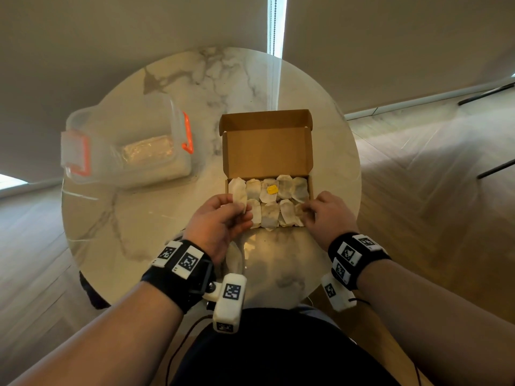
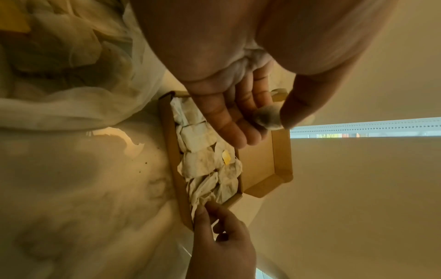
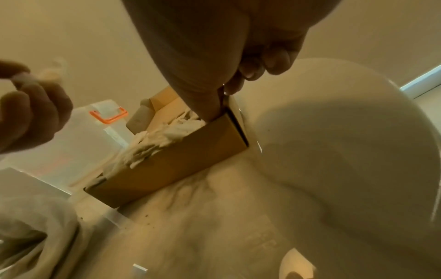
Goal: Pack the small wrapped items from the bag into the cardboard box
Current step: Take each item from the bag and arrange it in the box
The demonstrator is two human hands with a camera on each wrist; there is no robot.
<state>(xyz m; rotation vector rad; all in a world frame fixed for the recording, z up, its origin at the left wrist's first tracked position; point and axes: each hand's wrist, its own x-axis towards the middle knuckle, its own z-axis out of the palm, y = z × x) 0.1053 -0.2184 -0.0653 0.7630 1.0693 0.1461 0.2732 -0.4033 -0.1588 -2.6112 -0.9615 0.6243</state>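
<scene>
A round white marble counter (image 1: 172,87) carries an open brown cardboard box (image 1: 267,154), with a clear plastic tub with orange latches (image 1: 131,146) well to the left of the grip. The box floor is packed with two rows of small pale paper-wrapped sachets (image 1: 269,203), one showing a yellow tag (image 1: 272,189). One further pale wrapped sachet (image 1: 239,192) is pinched between thumb and fingers of the left hand (image 1: 220,221), just above the box's near-left corner. At the near-right corner a packed sachet is nipped by the fingertips of the right hand (image 1: 326,215). A soft translucent bag (image 2: 71,75) lies beside the left wrist. The step would likely be done best if the held sachet is slid in edge-first while its neighbours are steadied, since the thin paper may crumple or lift.
</scene>
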